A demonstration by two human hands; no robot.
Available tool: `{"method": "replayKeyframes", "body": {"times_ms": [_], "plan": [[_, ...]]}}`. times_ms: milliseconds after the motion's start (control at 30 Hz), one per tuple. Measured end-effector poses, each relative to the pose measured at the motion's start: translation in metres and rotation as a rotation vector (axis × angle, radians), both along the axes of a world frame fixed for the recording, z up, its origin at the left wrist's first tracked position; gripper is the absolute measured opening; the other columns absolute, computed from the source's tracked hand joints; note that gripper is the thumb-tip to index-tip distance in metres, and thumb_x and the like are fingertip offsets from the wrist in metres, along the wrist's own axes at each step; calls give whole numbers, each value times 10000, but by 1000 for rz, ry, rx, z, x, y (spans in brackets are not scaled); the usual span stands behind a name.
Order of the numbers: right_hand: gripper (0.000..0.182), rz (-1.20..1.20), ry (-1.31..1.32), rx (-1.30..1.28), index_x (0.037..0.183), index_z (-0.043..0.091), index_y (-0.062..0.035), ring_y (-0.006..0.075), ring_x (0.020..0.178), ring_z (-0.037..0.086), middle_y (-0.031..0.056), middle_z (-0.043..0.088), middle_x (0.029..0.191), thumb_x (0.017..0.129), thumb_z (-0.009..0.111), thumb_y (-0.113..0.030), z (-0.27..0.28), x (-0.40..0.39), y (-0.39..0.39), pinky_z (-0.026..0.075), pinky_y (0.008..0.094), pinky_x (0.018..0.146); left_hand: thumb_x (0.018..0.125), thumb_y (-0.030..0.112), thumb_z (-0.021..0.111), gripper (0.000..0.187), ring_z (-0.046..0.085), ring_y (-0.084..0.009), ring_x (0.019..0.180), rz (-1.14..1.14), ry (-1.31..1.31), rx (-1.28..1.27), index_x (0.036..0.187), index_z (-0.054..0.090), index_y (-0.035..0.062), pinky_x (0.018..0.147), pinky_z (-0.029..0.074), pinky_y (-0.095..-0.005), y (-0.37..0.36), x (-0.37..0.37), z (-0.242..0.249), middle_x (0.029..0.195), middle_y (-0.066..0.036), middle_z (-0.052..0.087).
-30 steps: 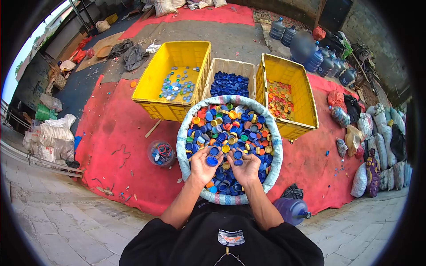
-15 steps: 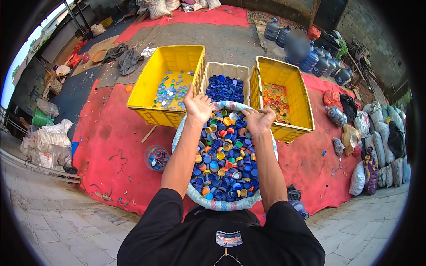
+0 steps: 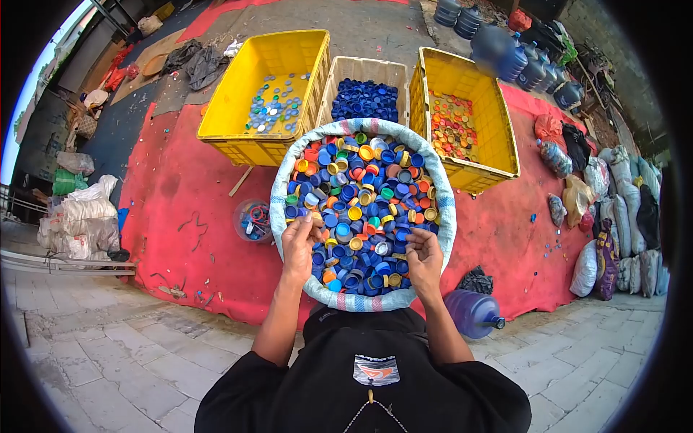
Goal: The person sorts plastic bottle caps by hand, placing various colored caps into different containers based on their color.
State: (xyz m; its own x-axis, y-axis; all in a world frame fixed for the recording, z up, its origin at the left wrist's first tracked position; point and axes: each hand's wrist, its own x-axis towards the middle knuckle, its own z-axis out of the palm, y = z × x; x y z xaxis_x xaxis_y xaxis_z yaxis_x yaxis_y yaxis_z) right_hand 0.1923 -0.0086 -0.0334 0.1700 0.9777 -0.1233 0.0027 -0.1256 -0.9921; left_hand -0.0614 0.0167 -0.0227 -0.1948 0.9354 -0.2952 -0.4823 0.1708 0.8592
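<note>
A round sack with a rolled pale-blue rim (image 3: 446, 209) stands right in front of me, filled with mixed bottle caps (image 3: 364, 195), mostly blue, with yellow, orange, red and green ones among them. My left hand (image 3: 298, 249) is over the sack's left part, its fingers curled close to the caps. Over the right part, my right hand (image 3: 424, 258) has thumb and fingers drawn together beside blue caps. Whatever either hand's fingertips hold is too small to make out.
Beyond the sack stand a yellow crate (image 3: 238, 141) with pale caps, a whitish crate (image 3: 336, 72) of blue caps and another yellow crate (image 3: 498, 162) with red and orange caps. A clear tub (image 3: 253, 220) is at left, a water jug (image 3: 473, 314) at right. Filled sacks (image 3: 621, 216) line the right.
Both hands have come back toward me from the far side near the crates, down to the caps in the sack. Their fingers have curled in. The view has tilted lower.
</note>
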Motion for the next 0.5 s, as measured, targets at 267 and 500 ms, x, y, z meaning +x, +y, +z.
{"method": "replayKeyframes", "body": {"times_ms": [267,500], "plan": [[384,277,-712,262,1126,593,-3,298,827,595,143,640,917,746,642,24,8,-15,1,489,387,746,917,153,655,163,512,-41,646,-11,169,-45,1015,630,25,590,424,-203,-37,22,-6,880,-23,646],[439,376,-791,308,1150,570,2,359,879,555,185,622,955,728,685,-34,13,-44,-3,454,437,802,899,146,670,161,475,-30,614,36,263,-23,992,627,22,544,386,-188,-50,13,7,841,-15,631]]}}
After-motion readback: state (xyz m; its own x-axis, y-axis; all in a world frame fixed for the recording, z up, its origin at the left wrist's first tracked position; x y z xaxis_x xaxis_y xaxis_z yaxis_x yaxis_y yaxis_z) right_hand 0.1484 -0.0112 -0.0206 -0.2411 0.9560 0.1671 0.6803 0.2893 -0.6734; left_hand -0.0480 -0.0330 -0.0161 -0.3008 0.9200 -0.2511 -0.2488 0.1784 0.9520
